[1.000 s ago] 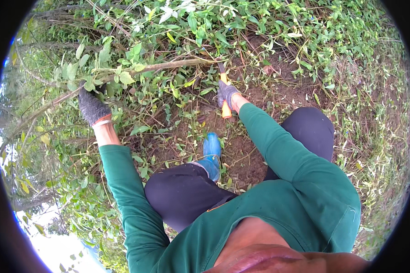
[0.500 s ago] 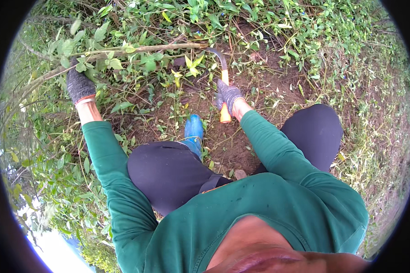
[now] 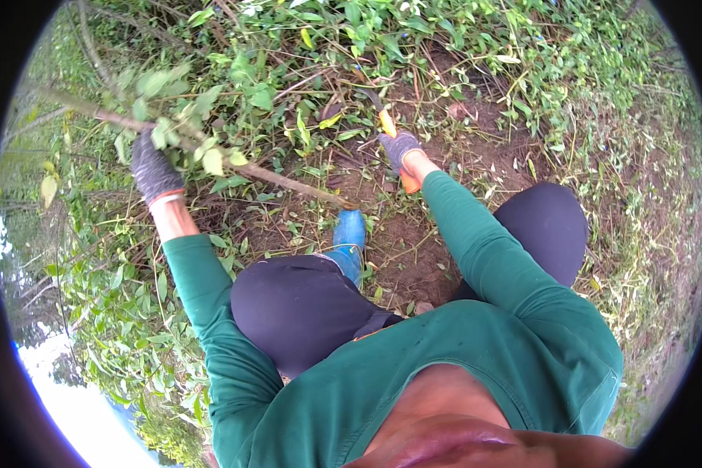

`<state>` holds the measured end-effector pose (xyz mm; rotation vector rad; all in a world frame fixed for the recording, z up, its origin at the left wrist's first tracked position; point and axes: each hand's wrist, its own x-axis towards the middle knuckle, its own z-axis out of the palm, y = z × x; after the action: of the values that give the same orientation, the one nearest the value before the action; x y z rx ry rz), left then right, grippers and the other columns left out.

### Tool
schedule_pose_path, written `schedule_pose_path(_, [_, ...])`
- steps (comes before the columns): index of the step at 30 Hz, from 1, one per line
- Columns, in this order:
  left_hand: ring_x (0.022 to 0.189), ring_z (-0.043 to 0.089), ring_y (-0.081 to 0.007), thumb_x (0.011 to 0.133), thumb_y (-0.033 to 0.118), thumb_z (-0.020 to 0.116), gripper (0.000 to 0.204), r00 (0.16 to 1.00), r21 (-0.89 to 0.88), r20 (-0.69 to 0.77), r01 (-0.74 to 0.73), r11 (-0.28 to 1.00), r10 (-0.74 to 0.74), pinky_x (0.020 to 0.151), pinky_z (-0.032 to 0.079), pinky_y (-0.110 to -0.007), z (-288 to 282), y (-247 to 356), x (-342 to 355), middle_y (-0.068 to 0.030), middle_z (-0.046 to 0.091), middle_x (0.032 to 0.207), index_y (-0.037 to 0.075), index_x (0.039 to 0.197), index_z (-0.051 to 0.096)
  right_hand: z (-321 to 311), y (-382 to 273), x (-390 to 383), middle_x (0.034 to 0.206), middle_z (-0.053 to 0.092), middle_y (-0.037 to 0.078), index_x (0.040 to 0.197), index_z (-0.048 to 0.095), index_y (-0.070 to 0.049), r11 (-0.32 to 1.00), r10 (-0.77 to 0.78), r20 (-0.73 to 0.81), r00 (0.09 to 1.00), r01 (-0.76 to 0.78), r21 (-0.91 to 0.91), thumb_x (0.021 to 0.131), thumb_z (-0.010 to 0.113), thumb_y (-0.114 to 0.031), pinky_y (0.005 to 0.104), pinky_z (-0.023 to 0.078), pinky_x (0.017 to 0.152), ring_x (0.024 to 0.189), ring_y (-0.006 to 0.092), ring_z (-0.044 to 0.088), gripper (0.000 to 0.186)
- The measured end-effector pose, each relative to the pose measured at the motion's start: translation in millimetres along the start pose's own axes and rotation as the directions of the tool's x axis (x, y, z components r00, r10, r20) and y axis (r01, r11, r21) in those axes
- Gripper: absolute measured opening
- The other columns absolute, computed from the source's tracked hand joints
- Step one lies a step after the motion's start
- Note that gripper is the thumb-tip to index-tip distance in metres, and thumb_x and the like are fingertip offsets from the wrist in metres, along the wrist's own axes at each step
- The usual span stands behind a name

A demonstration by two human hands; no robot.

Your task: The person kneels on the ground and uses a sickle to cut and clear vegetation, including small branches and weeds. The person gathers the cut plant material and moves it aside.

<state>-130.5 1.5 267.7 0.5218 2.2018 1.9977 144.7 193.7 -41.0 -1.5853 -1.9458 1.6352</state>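
My left hand [image 3: 156,170], in a dark grey knit glove, is closed around a long leafy branch [image 3: 285,182]. The branch slants down to the right, and its cut end comes close to the toe of my blue boot [image 3: 349,234]. Leaves on the branch partly cover my fingers. My right hand [image 3: 400,150], gloved the same way, grips the orange and yellow handle of a sickle [image 3: 387,122]. Its dark curved blade points away from me, its tip partly lost among the plants.
Dense green undergrowth [image 3: 351,31] fills the far side and the left. Bare brown soil [image 3: 413,249] with cut stems lies around my boot. My bent knees [image 3: 296,300] stand on either side. Thin branches [image 3: 90,47] rise at the far left.
The branch's cut end has swung from beside the sickle blade down toward my boot. My left hand has moved slightly nearer and right; my right hand with the sickle has shifted slightly right.
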Motion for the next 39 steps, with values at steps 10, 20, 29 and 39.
schedule_pose_path(10, [0.066, 0.058, -0.0234, 0.082, 0.042, 0.063, 0.049, 0.999, 0.225, 0.033, 0.026, 0.974, -0.034, 0.063, 0.046, -0.037, 69, 15, -21, -0.0156, 0.063, 0.078, -0.006, 0.091, 0.063, -46, -20, -140, 0.050, 0.048, 0.003, 0.083, 0.053, -0.007, 0.913, 0.247, 0.213, 0.945, -0.301, 0.277, 0.086, 0.063, -0.040, 0.0323, 0.036, 0.034, 0.037, 0.0166, 0.046, 0.034])
schedule_pose_path(20, [0.078, 0.062, -0.0269, 0.079, 0.023, 0.065, 0.033, 0.936, 0.374, 0.266, -0.319, 0.871, 0.228, 0.072, 0.050, -0.039, 118, 64, -30, -0.0156, 0.065, 0.091, 0.007, 0.107, 0.061, -81, -2, -166, 0.074, 0.060, 0.013, 0.104, 0.053, -0.001, 0.975, 0.114, -0.215, 0.970, -0.068, 0.210, 0.077, 0.069, -0.033, 0.0363, 0.048, 0.054, 0.060, 0.0257, 0.059, 0.045])
schedule_pose_path(29, [0.077, 0.066, -0.0271, 0.089, 0.009, 0.051, 0.023, 0.712, 0.725, 0.494, -0.654, 0.217, 0.499, 0.071, 0.054, -0.040, 147, 78, -40, -0.0163, 0.066, 0.091, 0.003, 0.109, 0.059, -152, -15, -185, 0.095, 0.064, 0.023, 0.115, 0.051, -0.005, 0.981, -0.151, -0.409, 0.900, 0.085, -0.176, 0.073, 0.068, -0.028, 0.0451, 0.049, 0.078, 0.091, 0.0403, 0.062, 0.051])
schedule_pose_path(39, [0.067, 0.051, -0.0188, 0.082, 0.042, 0.066, 0.044, 0.894, -0.320, 0.376, -0.123, 0.939, 0.245, 0.064, 0.042, -0.036, 158, 145, -96, -0.0085, 0.060, 0.077, -0.002, 0.090, 0.064, -249, -63, -165, 0.093, 0.066, 0.022, 0.096, 0.060, -0.002, 0.934, -0.265, -0.544, 0.796, 0.072, -0.350, 0.066, 0.075, -0.027, 0.0436, 0.051, 0.078, 0.090, 0.0378, 0.064, 0.042])
